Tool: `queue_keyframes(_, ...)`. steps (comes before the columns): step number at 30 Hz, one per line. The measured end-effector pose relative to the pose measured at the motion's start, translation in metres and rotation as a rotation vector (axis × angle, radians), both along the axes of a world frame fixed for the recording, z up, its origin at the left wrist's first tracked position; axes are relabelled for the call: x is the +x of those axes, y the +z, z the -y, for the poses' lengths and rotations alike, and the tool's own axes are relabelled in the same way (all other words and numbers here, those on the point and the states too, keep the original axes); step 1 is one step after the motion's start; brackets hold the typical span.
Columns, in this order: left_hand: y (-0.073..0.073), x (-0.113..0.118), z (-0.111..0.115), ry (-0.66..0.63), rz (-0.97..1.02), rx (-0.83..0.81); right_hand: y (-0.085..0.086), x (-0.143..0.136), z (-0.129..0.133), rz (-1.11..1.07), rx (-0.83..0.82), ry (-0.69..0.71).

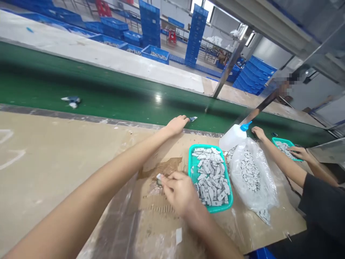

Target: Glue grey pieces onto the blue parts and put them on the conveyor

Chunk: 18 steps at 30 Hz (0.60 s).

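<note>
My left hand (178,124) stretches out over the near edge of the green conveyor belt (113,97). Its bent fingertips meet a small dark-blue and white part (193,119) lying at belt level. Closer to me, my right hand (180,190) pinches a small white-grey flat piece (159,177) between thumb and fingers, above a worn, wet-looking patch of cardboard (161,201). Right beside that hand stands a teal basket (190,153) filled with many similar grey-white flat pieces (212,180). One pale rectangular piece (179,236) lies on the table below the right hand.
A white squeeze bottle (232,138) with blue nozzle and a clear bag (265,180) of pieces stand right of the basket. A co-worker's hands (259,133) work farther right by another teal basket (275,139). Another part (72,100) lies on the belt. Blue crates (155,54) stand behind.
</note>
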<state>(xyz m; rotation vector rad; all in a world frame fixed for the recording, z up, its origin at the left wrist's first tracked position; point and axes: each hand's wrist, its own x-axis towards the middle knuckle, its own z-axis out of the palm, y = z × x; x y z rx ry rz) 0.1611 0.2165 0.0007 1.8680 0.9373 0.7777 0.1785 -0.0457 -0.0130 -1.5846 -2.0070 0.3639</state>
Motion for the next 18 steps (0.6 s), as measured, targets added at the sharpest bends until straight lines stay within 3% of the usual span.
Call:
queue_keyframes(4, 0.001, 0.034, -0.021, -0.007, -0.007, -0.032, 0.006, -0.003, 0.000, 0.084, 0.033, -0.002)
queue_keyframes(8, 0.000, 0.048, -0.021, 0.100, -0.044, -0.028, 0.015, -0.001, -0.002, 0.167, 0.036, 0.055)
queue_keyframes(10, 0.006, 0.045, -0.016, 0.159, -0.127, 0.025, 0.019, 0.001, -0.004, 0.208, -0.004, 0.092)
queue_keyframes(14, 0.036, 0.024, 0.003, 0.092, -0.342, 0.031, 0.028, 0.003, -0.007, 0.267, -0.137, 0.084)
queue_keyframes(16, 0.052, 0.010, 0.014, 0.117, -0.397, -0.121, 0.033, 0.004, -0.009, 0.299, -0.197, 0.086)
queue_keyframes(18, 0.060, -0.008, 0.024, 0.192, -0.233, -0.389, 0.039, 0.005, -0.010, 0.325, -0.256, 0.116)
